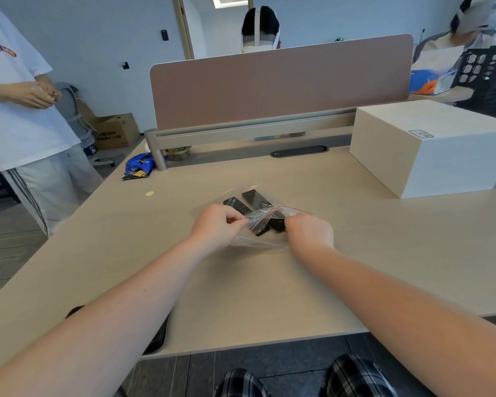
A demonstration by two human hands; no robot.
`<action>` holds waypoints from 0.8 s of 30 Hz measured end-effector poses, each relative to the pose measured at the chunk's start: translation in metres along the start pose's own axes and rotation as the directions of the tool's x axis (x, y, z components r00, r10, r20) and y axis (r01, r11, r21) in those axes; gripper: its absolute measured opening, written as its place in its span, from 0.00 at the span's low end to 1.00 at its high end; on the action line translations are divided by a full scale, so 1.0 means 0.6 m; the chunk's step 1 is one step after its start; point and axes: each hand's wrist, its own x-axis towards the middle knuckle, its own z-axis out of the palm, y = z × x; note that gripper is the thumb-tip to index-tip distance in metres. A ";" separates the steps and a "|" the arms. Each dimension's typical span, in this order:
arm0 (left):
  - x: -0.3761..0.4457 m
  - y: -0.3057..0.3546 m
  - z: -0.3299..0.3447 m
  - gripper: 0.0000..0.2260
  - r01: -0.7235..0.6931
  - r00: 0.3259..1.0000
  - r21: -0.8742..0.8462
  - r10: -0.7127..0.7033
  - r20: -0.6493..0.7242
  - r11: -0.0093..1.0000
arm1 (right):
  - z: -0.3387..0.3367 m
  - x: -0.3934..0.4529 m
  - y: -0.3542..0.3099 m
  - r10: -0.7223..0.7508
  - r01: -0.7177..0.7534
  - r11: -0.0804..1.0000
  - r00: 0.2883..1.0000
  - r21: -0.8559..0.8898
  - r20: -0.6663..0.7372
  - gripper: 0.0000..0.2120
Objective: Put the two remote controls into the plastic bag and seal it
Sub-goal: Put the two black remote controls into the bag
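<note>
A clear plastic bag [259, 239] with a red zip strip lies on the wooden desk [298, 282] in the middle of the view. Two black remote controls lie side by side inside it, the left one [236, 205] and the right one [255, 198], their far ends showing through the film. My left hand [216, 226] pinches the bag's mouth at its left end. My right hand [309, 232] pinches the mouth at its right end. The red strip runs between my fingers, and I cannot tell if it is pressed closed.
A large white box [430, 147] stands on the desk at the right. A pink divider panel [281, 81] closes the far edge. A blue snack packet [138, 166] lies far left. One person stands at the left [20, 118], others behind the divider.
</note>
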 end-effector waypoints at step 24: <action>-0.046 -0.069 0.003 0.15 -0.363 0.925 0.379 0.377 0.040 0.851 | 0.002 -0.009 0.101 -0.150 0.174 0.916 0.984 0.362 -0.093 0.22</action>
